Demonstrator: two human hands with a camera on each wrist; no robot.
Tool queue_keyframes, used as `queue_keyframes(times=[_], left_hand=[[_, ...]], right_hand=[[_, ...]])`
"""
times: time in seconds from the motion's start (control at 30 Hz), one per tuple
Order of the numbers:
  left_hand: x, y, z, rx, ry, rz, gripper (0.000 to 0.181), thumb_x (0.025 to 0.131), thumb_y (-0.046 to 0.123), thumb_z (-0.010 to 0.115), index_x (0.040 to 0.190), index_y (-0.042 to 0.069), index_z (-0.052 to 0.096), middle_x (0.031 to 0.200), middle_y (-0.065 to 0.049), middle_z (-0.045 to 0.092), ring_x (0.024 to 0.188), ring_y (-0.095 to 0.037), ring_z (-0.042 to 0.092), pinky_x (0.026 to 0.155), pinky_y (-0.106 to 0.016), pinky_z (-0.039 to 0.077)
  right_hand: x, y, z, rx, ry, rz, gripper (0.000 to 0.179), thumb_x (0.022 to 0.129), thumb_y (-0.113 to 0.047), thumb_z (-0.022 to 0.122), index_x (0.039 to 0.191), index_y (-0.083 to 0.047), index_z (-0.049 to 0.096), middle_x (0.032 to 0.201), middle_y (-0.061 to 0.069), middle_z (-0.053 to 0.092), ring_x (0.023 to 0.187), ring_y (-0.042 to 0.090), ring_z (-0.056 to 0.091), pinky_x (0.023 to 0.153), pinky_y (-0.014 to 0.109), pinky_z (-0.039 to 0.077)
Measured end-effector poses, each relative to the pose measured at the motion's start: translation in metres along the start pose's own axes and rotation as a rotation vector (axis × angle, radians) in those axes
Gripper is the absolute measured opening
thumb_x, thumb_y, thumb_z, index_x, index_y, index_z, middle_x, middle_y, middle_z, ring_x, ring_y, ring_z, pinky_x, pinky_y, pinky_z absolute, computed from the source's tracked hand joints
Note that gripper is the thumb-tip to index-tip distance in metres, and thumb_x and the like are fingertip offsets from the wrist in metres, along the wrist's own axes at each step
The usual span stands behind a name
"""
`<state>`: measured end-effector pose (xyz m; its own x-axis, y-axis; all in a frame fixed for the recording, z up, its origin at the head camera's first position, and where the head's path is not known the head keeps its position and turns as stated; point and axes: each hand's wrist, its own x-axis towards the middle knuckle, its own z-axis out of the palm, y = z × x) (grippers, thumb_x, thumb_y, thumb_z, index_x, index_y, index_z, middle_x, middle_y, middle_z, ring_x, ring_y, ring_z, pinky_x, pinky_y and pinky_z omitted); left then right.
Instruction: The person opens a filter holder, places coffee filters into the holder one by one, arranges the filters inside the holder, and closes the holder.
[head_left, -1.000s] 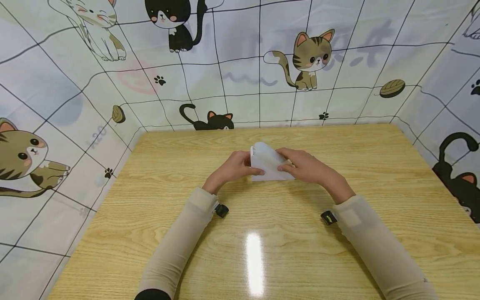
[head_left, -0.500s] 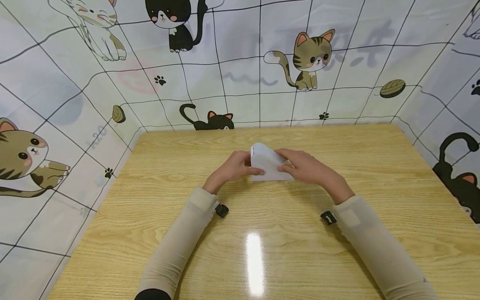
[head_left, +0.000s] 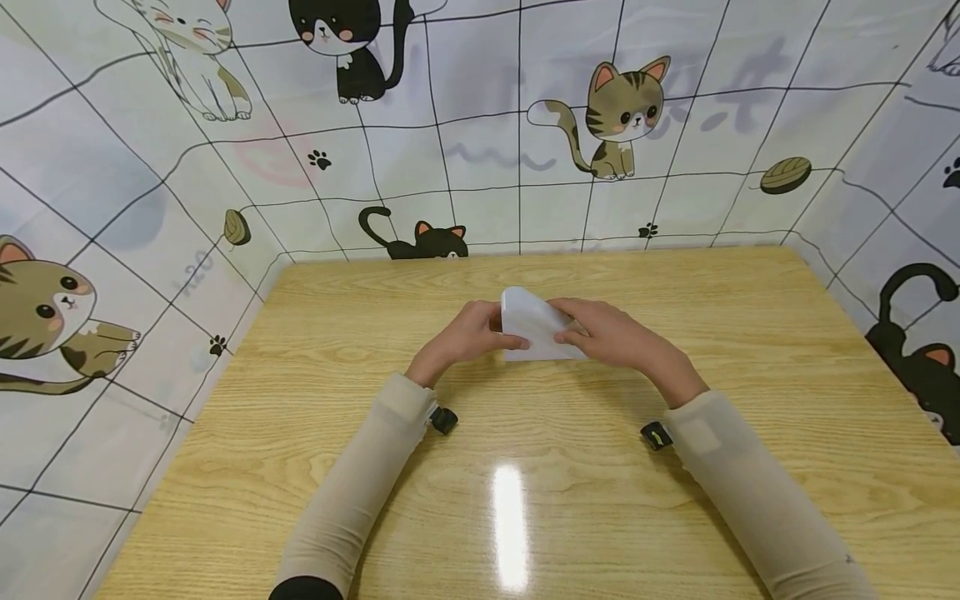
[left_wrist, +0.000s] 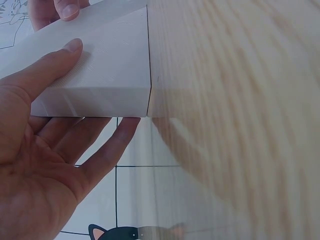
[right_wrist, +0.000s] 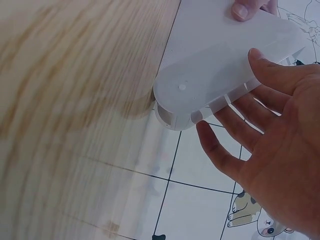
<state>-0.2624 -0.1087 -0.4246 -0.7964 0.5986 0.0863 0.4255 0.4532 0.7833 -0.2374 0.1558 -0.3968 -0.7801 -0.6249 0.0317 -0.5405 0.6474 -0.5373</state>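
A white, flat, box-like plastic piece (head_left: pixel 534 327) stands on its edge on the table, between both hands. My left hand (head_left: pixel 472 332) grips its left end, thumb across the near face and fingers behind. On the right side, my right hand (head_left: pixel 611 332) holds it between thumb and fingers. The right wrist view shows a long round-ended part (right_wrist: pixel 215 75) with a small round dot near its end and gaps along its edge. A smooth, square-cornered end (left_wrist: pixel 110 60) appears in the left wrist view. The exact kind of object cannot be told.
The light wood table (head_left: pixel 420 500) reaches back to a wall covering (head_left: pixel 480 150) with a grid and cartoon cats. Similar covering lines both sides. Small black devices (head_left: pixel 444 421) sit at the wrists, and a light reflection lies on the near tabletop.
The white piece's upper left part has shifted slightly: a notched edge seen a second ago now looks smooth. Both hands keep nearly the same place and hold.
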Motion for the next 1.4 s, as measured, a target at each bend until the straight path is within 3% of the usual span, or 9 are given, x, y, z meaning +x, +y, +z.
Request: queue_keyframes(times=[1.4], left_hand=[[-0.0004,-0.0013,-0.0003,-0.014,-0.008,-0.035,0.040,0.092,0.027,0.081,0.128,0.015,0.069,0.115,-0.003,0.077,0.095,-0.013,0.075,0.079,-0.030,0.060]], right_hand=[[-0.0010,-0.0025,-0.0005,0.000,0.000,0.005,0.054,0.106,-0.022,0.061,0.153,-0.004,0.045,0.143,0.017,0.061,0.124,0.033,0.063,0.099,0.053,0.052]])
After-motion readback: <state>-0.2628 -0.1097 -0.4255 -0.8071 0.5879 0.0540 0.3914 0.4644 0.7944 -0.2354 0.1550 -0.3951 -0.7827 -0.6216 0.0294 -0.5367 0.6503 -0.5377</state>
